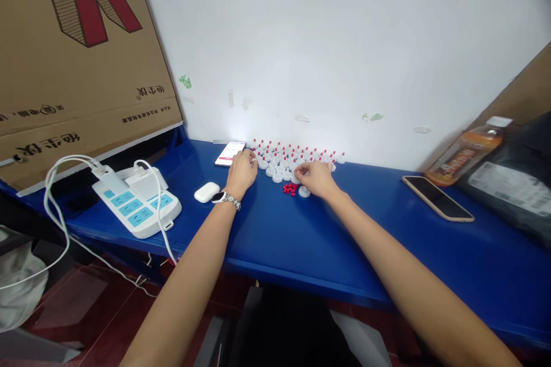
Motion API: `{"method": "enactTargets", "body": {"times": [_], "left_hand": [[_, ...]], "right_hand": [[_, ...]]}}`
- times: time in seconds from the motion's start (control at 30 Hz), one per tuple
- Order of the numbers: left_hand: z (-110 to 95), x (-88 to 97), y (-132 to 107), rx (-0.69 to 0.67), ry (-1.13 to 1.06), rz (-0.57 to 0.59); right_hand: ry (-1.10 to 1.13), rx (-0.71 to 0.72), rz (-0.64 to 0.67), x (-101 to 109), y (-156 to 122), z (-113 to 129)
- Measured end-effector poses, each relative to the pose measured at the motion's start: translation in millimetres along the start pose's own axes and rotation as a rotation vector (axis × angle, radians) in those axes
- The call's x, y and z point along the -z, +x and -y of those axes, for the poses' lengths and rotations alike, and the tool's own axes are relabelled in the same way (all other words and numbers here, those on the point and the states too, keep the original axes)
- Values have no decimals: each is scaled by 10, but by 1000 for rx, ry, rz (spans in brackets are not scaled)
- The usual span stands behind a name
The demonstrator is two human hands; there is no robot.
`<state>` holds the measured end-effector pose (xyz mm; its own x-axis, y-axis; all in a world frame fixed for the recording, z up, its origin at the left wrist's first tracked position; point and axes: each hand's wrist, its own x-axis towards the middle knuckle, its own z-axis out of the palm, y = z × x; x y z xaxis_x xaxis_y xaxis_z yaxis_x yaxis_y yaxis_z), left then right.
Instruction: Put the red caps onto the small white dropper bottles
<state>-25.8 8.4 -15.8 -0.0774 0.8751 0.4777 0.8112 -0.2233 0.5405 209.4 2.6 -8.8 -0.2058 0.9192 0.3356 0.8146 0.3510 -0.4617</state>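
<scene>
Several small white round pieces, some topped with red tips (289, 160), stand clustered at the back of the blue table by the wall. In front of them lies a small pile of loose red caps (290, 188), with a single white round piece (304, 191) to its right. My left hand (242, 171) is at the cluster's left edge, fingers curled together; whatever they hold is too small to make out. Over the cluster's front right, my right hand (316, 178) has thumb and fingers pinched above a white piece. What is in that pinch is hidden.
A lit phone (230, 153) lies beside my left hand, and a white earbud case (206, 192) is nearer me. Further left stands a power strip (138, 206) with white cables. At right are another phone (438, 199), an orange drink bottle (467, 152) and a dark package (512, 175).
</scene>
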Motion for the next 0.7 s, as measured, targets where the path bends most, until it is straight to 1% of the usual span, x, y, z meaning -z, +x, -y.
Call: {"method": "enactTargets", "body": {"times": [0.2,0.37,0.47,0.6,0.7], "left_hand": [[15,-3,6,24,-10,-3],[44,-23,-1,78,30,-14],[72,-28,2,76,19,-10],[80,-2,8,52,-14,-11],[24,30,6,-23,-167,1]], "right_hand": [[-3,30,-71,-19,-61,17],[-18,99,-191,-40,-165,168],[-20,151,-197,-77,-189,277],[-38,205,-172,-146,-143,395],[-20,219,-156,-192,-70,477]]}}
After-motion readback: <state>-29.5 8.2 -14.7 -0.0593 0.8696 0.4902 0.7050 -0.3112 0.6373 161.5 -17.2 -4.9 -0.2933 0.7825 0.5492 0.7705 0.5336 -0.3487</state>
